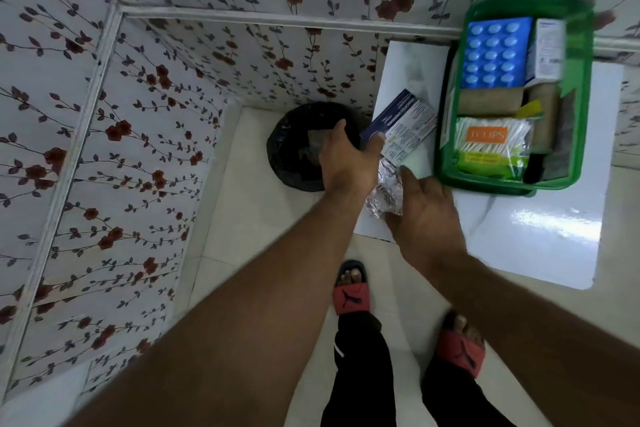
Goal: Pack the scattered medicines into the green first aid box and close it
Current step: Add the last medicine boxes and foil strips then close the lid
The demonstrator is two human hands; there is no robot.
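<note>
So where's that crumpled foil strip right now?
The foil strip lies on the white table's left edge, between the left hand and right hand, just below the blue-and-white carton.

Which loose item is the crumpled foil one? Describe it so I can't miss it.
Start at the green plastic box on the white counter. Left of its near corner, between both hands, lies a crumpled silver foil strip. Unlike the flat blue-and-white carton beside it, it is shiny and wrinkled.

"TULIPS" reads on the cotton-swab packet (491,146) in the green box (585,87).
</note>
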